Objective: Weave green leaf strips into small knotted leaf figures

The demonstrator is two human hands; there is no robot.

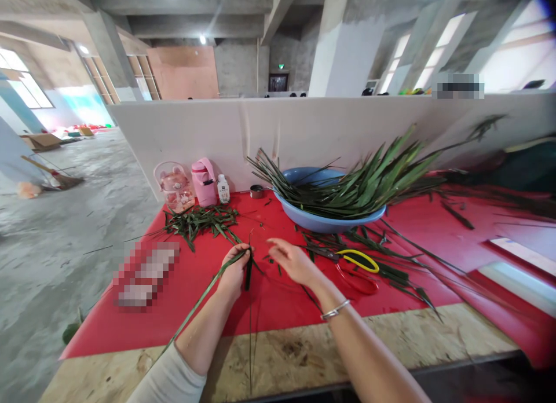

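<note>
The bare wooden edge (286,352) of the table lies nearest, with a red cover (186,310) spread beyond it. The person's left hand (234,270), below a pale sleeve (174,380), is closed on a green leaf strip (204,296), pinching it between thumb and fingers above the cover; one long end trails back along the forearm. The right hand (295,263) is open beside it, apart from the strip, its fingers loosely bent. A silver bracelet (336,310) circles that wrist.

Just right of the right hand lie scissors (362,259) with one yellow and one red handle, among loose leaf scraps. Left of the left hand is a blurred item (150,275).

Farther back, a heap of cut leaf pieces (202,220) sits on the left. A blue basin (321,220) holds long leaves (373,183) that spill over its rim. A pink cup (176,189), a pink flask (204,186), a small white bottle (223,189) and a small tin (256,191) stand before a white panel (195,136). Past it, a broom (65,180) lies on the concrete floor (98,165).
</note>
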